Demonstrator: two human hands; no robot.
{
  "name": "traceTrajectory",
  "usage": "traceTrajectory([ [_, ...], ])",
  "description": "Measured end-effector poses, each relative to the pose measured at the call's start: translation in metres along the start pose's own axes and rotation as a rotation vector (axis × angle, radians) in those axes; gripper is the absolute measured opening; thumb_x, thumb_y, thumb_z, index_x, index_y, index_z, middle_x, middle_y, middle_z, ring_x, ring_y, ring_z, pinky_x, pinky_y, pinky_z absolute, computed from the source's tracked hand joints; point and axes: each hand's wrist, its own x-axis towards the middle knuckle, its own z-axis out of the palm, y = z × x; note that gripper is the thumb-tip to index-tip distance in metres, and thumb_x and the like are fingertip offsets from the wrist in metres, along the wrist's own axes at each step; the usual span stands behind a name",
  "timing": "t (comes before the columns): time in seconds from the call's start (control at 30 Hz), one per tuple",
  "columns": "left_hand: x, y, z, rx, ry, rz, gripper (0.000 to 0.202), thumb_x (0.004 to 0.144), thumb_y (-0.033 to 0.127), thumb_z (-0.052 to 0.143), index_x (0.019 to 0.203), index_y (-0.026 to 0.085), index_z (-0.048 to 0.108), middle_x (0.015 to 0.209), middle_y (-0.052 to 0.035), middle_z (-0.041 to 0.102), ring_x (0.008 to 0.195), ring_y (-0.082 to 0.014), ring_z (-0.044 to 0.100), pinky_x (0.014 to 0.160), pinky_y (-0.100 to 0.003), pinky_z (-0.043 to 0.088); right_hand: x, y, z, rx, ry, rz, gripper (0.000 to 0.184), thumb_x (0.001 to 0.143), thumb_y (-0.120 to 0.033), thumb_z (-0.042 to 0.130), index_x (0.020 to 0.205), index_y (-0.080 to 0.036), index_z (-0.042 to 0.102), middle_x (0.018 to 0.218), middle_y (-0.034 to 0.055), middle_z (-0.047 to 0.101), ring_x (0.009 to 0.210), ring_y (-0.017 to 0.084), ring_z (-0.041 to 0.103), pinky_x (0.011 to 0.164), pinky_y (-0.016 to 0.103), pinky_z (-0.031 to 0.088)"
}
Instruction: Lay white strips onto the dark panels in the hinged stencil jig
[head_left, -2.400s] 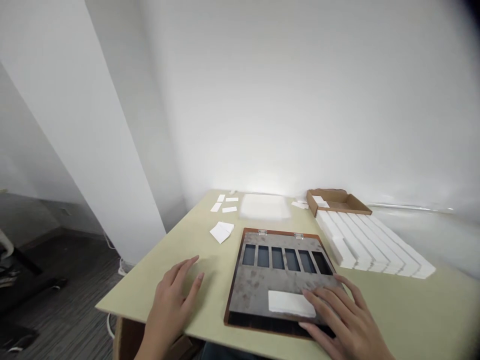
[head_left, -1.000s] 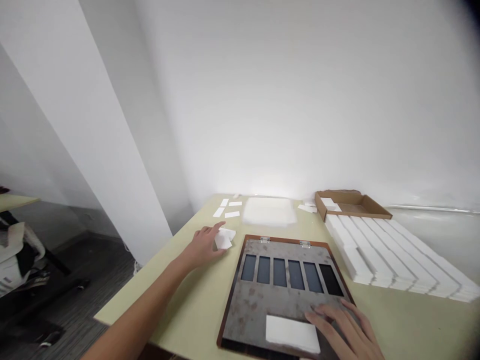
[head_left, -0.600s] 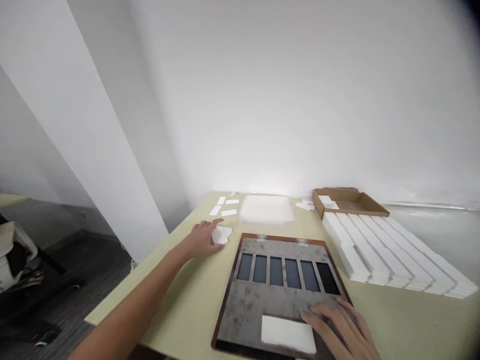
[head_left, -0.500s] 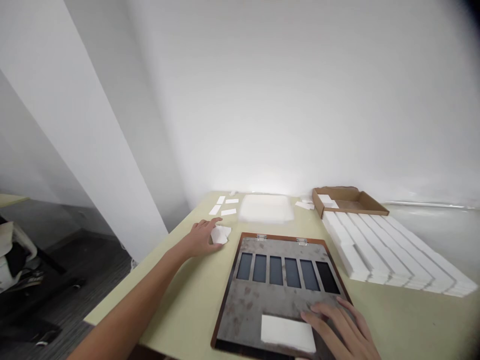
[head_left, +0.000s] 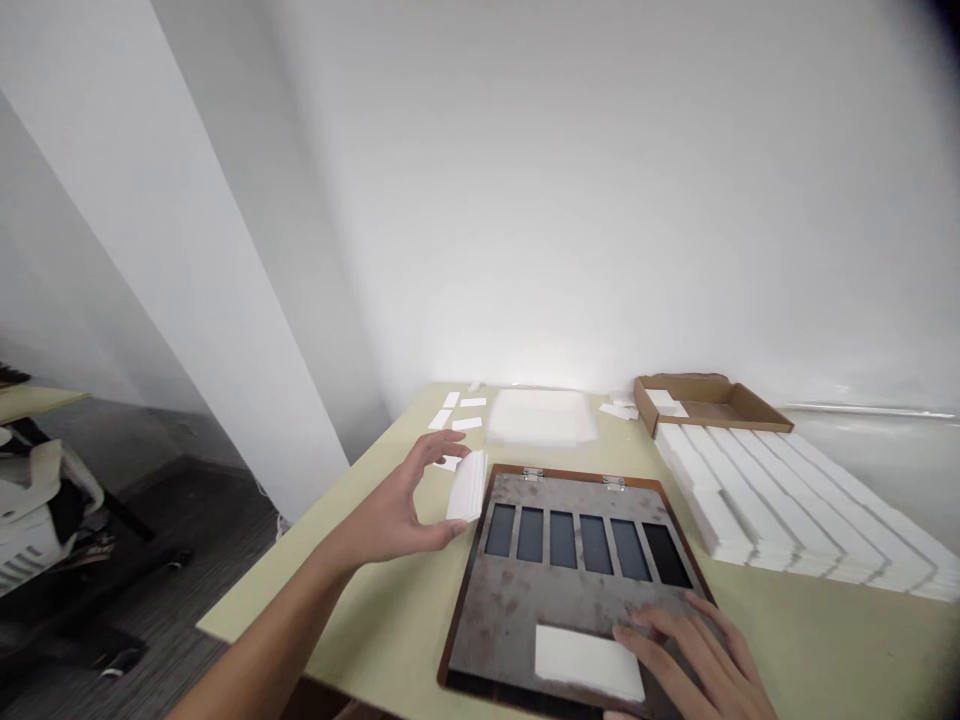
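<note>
Left hand point(head_left: 390, 515) pinched one stack of white cards point(head_left: 466, 488) between thumb and fingers, tilted on edge over the table point(head_left: 840, 650), just left of the hinged board point(head_left: 510, 600). Right hand point(head_left: 701, 655) lay with bent fingers at the right end of one white block point(head_left: 585, 662) on that board; whether it gripped could not be told. The stack looked light and fairly stiff, its layers apt to slip, probably best held by opposite ends. Counted: six dark slots point(head_left: 562, 538), two hinges point(head_left: 533, 474), four loose cards point(head_left: 466, 424) farther back, one cardboard box point(head_left: 712, 410), about six white rows point(head_left: 767, 500).
</note>
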Motion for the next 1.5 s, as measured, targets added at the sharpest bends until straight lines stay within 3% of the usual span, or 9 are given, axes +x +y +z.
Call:
traceTrajectory([
  [0.17,0.008,0.013,0.002,0.019,-0.209,-0.003,0.077,0.087,0.043,0.077,0.153,0.032,0.039,0.159,-0.0093,0.045,0.145,-0.0333,0.049,0.12,-0.045,0.044,0.006,-0.004,-0.005,0.034,-0.013,-0.024,0.04,0.092,-0.057,0.077,0.112,-0.023,0.077,0.1,0.0067,0.076,0.087,0.024,0.073,0.105,0.049,0.045],
  [0.37,0.025,0.014,0.028,0.054,-0.388,-0.012,0.079,0.078,0.034,0.081,0.149,0.036,0.047,0.138,-0.006,0.062,0.132,-0.0351,0.057,0.103,-0.042,0.054,0.002,-0.003,-0.014,0.145,0.04,0.094,0.024,0.093,-0.039,0.074,0.11,-0.022,0.074,0.1,0.0071,0.074,0.09,0.023,0.072,0.105,0.047,0.047],
  [0.67,0.035,-0.001,0.046,0.098,-0.42,-0.01,0.077,0.076,0.031,0.078,0.147,0.038,0.048,0.138,-0.0054,0.062,0.133,-0.037,0.055,0.104,-0.042,0.052,-0.005,-0.002,-0.014,0.18,0.047,0.156,0.023,0.088,-0.026,0.075,0.111,-0.019,0.073,0.103,0.0103,0.071,0.092,0.024,0.072,0.105,0.049,0.047],
  [0.97,0.039,-0.011,0.048,0.104,-0.437,0.025,0.076,0.079,0.035,0.077,0.148,0.038,0.048,0.144,-0.0046,0.06,0.136,-0.0371,0.054,0.108,-0.044,0.05,0.019,-0.007,-0.026,0.217,0.125,0.238,0.01,0.094,-0.025,0.066,0.102,-0.021,0.071,0.096,0.0084,0.07,0.09,0.023,0.071,0.101,0.043,0.047],
  [1.23,0.038,-0.015,0.048,0.095,-0.428,0.039,0.078,0.082,0.038,0.079,0.152,0.04,0.045,0.152,-0.0029,0.057,0.139,-0.0362,0.052,0.113,-0.045,0.048,0.013,-0.008,-0.024,0.196,0.113,0.254,0.011,0.094,-0.029,0.067,0.102,-0.022,0.072,0.097,0.0084,0.071,0.094,0.025,0.071,0.103,0.044,0.048],
  [1.5,0.045,0.003,0.047,0.11,-0.418,0.057,0.077,0.088,0.047,0.075,0.157,0.039,0.043,0.148,-0.0064,0.06,0.134,-0.038,0.054,0.107,-0.047,0.05,0.017,-0.006,-0.027,0.185,0.142,0.262,0.01,0.094,-0.028,0.066,0.1,-0.022,0.072,0.095,0.0074,0.07,0.09,0.023,0.071,0.101,0.043,0.051],
])
